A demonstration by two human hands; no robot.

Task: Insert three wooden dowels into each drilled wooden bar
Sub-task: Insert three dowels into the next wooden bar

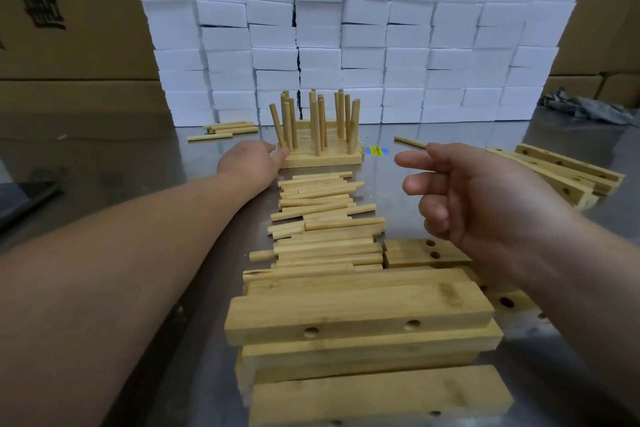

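**Dowel & bar stock: table, head view**

- Finished bars [322,158] w/ upright dowels: 12 o'clock, laid side by side.
- L hand [251,163]: fingertips touch their 9 o'clock end; grip can't tell.
- R hand [485,198]: 3 o'clock, above table [121,156], fingers loosely curled, holds nothing.
- Loose dowels [322,218]: ctr, in a heap.
- Drilled bars [360,315]: stacked, 6 o'clock.
- More bars [561,173]: 2 o'clock.
- Spare dowels [228,130]: 11 o'clock.
- White foam blocks [346,28]: wall behind.

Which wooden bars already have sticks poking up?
The bars by the left hand, far off; the near stack and right pile show empty holes.
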